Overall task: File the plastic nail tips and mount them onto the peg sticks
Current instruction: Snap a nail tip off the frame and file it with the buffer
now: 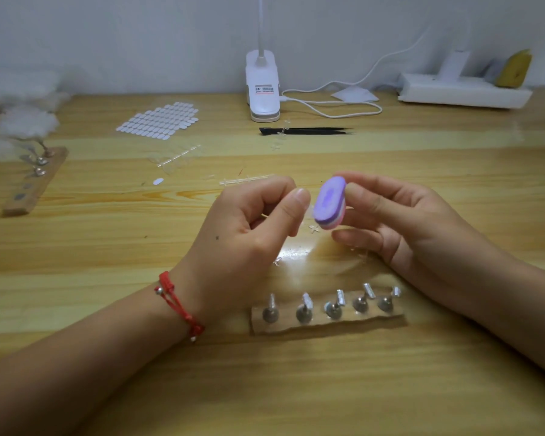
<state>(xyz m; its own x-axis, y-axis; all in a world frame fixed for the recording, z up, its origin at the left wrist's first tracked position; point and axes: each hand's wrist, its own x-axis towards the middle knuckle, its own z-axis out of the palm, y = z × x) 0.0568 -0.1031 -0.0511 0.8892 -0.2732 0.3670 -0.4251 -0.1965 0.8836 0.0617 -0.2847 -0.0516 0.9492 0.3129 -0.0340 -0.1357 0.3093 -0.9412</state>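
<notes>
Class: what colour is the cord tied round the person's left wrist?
Red, with small silver beads: the wrist cord, clearest in the head view.

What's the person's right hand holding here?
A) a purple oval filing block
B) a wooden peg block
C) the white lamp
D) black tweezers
A: the right hand pinches the purple oval filing block between thumb and fingers, while the black tweezers lie untouched farther back.
</notes>
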